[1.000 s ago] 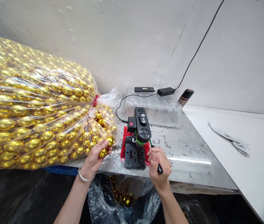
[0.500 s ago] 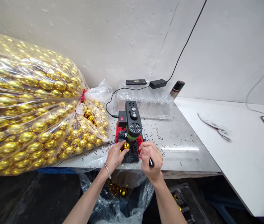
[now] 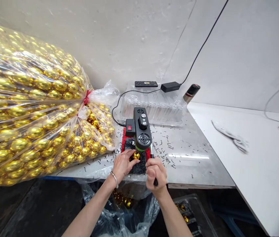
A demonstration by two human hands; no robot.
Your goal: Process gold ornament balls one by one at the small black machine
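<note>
A small black bench press [image 3: 142, 126] with a red switch and a round vented head stands on a red and black mat [image 3: 124, 140]. Under its head, my left hand [image 3: 124, 163] pinches a shiny gold ball [image 3: 136, 155] between thumb and fingers. My right hand [image 3: 156, 172] is wrapped round the press's lever handle [image 3: 155, 182], whose black end sticks out below the fist. Where the ball meets the press is partly hidden by the head.
A big clear bag of gold balls [image 3: 31, 118], tied with red, fills the left. Behind the press lie a clear plastic tray [image 3: 154, 110], a remote [image 3: 146, 84], a power adapter [image 3: 171, 86] and a dark-capped bottle [image 3: 191, 93]. Black scraps litter the tabletop [image 3: 186, 164]. An opened plastic bag [image 3: 119, 217] hangs below.
My right hand has moved slightly left and lower with the lever handle. My left hand still keeps the gold ball under the press head. The whole view has shifted a little.
</note>
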